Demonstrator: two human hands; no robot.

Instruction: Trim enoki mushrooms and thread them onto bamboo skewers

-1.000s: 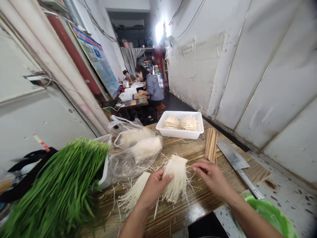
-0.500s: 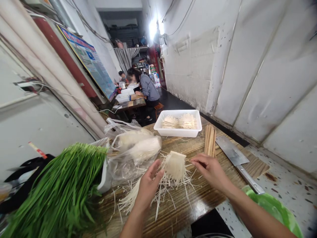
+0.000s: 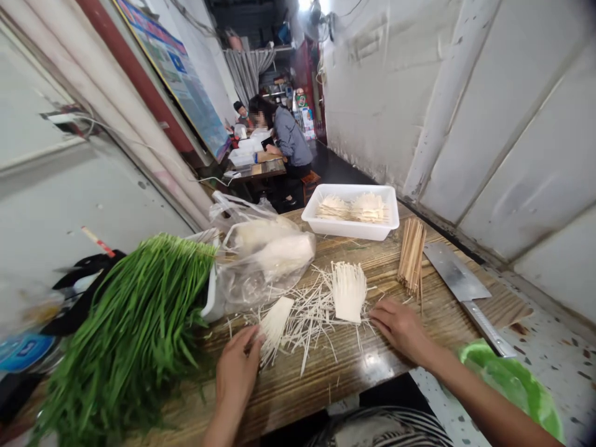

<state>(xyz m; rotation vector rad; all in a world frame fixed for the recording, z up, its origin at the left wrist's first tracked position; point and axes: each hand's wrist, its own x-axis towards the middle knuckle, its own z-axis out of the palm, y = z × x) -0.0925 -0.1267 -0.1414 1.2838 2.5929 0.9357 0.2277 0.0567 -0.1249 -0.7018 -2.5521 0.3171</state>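
A flat, fanned bunch of enoki mushrooms [image 3: 349, 295] lies on the wooden table with its cut edge toward me; a thin stick end pokes out at its right. Just right of it is my right hand [image 3: 403, 329], fingers drawn together low over the wood; whatever is between the tips is hidden. My left hand [image 3: 239, 360], thumb and fingers apart, reaches the left side of a smaller enoki bunch [image 3: 278, 320]. Loose enoki strands [image 3: 310, 313] are scattered between the two bunches. A white plastic tray [image 3: 349, 230] beyond holds more enoki bunches on sticks.
Wooden skewers [image 3: 410, 254] lie by a cleaver [image 3: 459, 279] at right. Green chives [image 3: 139, 323] heap up at left beside a plastic bag [image 3: 274, 248] of pale enoki. A green basin [image 3: 512, 385] stands below the table's right edge. People [image 3: 288, 136] sit at a far table.
The fanned enoki bunch has been turned, its cut edge now toward me instead of away. My left hand has moved left to the smaller bunch; my right hand has left the stick end. The view has shifted.
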